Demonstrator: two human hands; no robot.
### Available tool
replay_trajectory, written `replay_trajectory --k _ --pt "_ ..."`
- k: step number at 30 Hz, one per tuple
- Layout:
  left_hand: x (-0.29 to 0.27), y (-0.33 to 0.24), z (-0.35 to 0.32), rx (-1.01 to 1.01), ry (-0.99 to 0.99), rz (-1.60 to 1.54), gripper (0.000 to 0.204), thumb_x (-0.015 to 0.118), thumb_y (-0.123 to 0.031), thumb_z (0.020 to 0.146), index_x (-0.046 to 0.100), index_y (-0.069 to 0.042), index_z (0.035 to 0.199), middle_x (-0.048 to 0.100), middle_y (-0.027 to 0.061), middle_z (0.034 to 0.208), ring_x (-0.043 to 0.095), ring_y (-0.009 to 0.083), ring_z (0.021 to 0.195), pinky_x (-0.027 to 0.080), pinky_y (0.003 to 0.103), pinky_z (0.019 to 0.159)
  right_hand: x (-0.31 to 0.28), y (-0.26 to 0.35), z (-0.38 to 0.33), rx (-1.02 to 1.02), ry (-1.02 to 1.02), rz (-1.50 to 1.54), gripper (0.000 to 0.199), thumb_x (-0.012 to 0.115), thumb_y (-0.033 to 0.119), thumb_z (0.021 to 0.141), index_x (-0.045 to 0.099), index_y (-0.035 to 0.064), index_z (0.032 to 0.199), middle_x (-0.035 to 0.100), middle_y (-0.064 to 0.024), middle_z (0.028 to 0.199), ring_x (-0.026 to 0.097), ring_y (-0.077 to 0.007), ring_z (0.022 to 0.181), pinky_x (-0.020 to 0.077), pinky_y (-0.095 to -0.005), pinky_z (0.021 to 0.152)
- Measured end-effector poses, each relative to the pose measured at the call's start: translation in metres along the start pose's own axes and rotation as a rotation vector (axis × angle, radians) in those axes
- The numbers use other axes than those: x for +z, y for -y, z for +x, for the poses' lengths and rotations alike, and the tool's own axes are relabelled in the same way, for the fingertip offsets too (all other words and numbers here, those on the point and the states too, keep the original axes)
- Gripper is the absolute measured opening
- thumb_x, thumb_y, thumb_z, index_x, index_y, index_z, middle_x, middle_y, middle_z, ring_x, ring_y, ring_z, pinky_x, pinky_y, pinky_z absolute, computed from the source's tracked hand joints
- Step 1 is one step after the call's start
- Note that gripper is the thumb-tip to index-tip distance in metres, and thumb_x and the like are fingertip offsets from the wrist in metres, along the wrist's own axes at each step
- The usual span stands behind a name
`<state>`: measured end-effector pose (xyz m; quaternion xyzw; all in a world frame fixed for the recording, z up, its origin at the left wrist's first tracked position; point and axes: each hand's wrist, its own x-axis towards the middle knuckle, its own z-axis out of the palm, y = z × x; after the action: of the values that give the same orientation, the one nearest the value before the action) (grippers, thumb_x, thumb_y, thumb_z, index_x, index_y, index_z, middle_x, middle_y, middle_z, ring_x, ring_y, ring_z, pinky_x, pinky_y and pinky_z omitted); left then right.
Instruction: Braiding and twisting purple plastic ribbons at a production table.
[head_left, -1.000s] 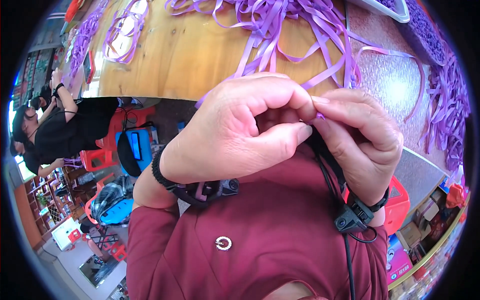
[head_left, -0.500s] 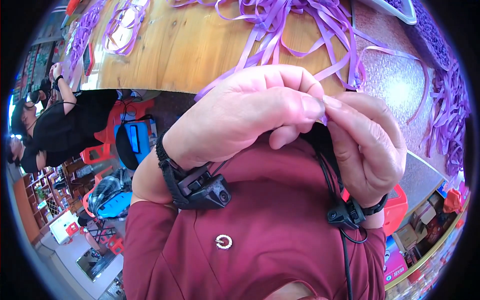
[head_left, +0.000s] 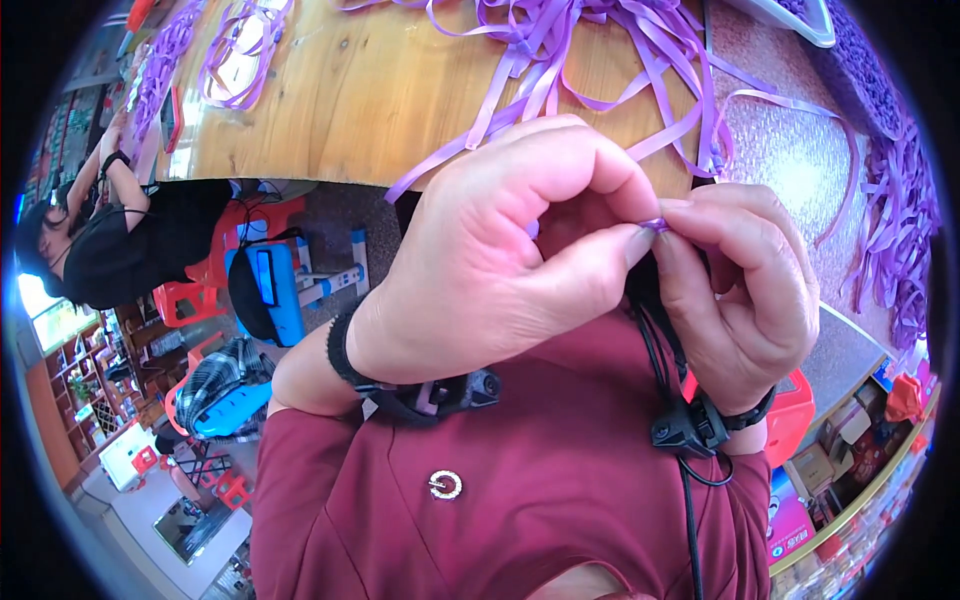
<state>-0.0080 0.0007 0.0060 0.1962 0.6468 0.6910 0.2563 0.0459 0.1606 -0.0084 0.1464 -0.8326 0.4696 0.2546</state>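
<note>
A small bit of purple ribbon (head_left: 655, 226) is pinched between my two hands in front of my chest. My left hand (head_left: 500, 250) arches over with thumb and index finger closed on it; part of the ribbon is hidden behind the fingers. On the other side, my right hand (head_left: 745, 290) grips the same bit with thumb and index fingertips, its other fingers curled in. Just beyond, a loose heap of purple ribbons (head_left: 525, 45) lies on the wooden table (head_left: 350, 110), some strands trailing toward my hands.
To the right, more purple ribbons (head_left: 890, 220) hang below a white tray (head_left: 815, 30). Ribbon loops (head_left: 210, 70) lie at the table's left. A person in black (head_left: 130, 250) sits at far left, near a blue seat (head_left: 285, 300). A red stool (head_left: 795, 420) stands by my right arm.
My left wrist has turned and its fingers have lifted into a wider arch, baring the bit of ribbon at the fingertips. My right hand has barely moved. The person in black has leaned.
</note>
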Motion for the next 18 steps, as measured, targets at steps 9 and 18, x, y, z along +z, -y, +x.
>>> replay_trajectory --k 9,18 --pt "-0.002 0.006 0.004 0.393 -0.017 0.507 0.014 0.059 0.005 0.068 0.054 0.0 0.08 0.05 0.0045 0.076 0.046 0.0107 0.066 0.037 0.02 0.058 -0.001 -0.004 -0.001 0.012 0.039 0.089 0.015 0.061 -0.007 0.07 0.056 -0.0023 0.083 0.054 -0.0087 0.077 0.051 -0.0156 0.068 0.0386 -0.0243 0.06" --pt "-0.001 0.004 0.008 0.615 -0.017 0.652 0.017 0.063 0.002 0.064 0.053 -0.002 0.078 0.057 0.0117 0.087 0.055 0.0201 0.079 0.042 0.029 0.073 -0.004 -0.001 -0.004 0.126 0.03 0.16 0.012 0.059 -0.004 0.07 0.054 -0.0009 0.08 0.05 -0.0028 0.07 0.04 -0.009 0.059 0.0288 -0.0213 0.053"
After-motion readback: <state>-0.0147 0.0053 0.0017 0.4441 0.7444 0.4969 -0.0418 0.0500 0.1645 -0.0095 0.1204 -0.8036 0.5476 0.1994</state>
